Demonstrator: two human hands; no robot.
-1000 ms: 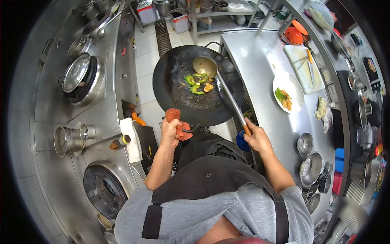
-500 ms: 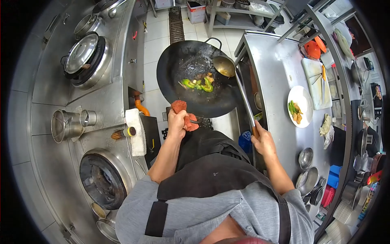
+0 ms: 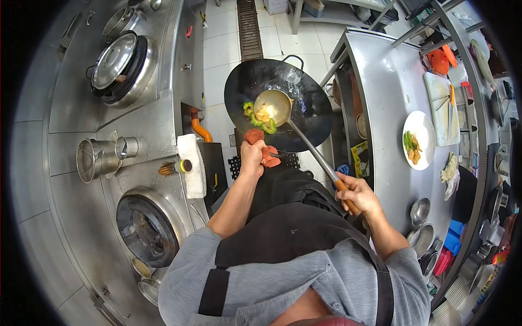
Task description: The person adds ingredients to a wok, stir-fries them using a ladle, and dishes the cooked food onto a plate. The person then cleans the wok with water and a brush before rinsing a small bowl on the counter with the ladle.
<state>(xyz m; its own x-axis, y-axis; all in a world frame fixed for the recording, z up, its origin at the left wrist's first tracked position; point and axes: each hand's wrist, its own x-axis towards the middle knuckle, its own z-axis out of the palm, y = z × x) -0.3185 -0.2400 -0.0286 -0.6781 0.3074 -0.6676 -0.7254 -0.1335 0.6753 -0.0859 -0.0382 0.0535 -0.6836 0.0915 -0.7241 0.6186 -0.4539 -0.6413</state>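
Bright, whitish light all over here, pale glare on the steel counter (image 3: 383,111) and a milky sheen inside the dark wok (image 3: 309,103)! Fisheye distortion bows the edges, the corners drop to black, and the far-right clutter (image 3: 490,234) looks soft.

The ladle (image 3: 312,149) hides part of the wok (image 3: 310,103) from me; what the pale bits (image 3: 263,112) in the ladle are, I can't make out. The red cloth (image 3: 253,135) and left hand (image 3: 252,157) mostly cover the near wok handle (image 3: 275,156). The far steel rack (image 3: 326,23) runs out of sight.
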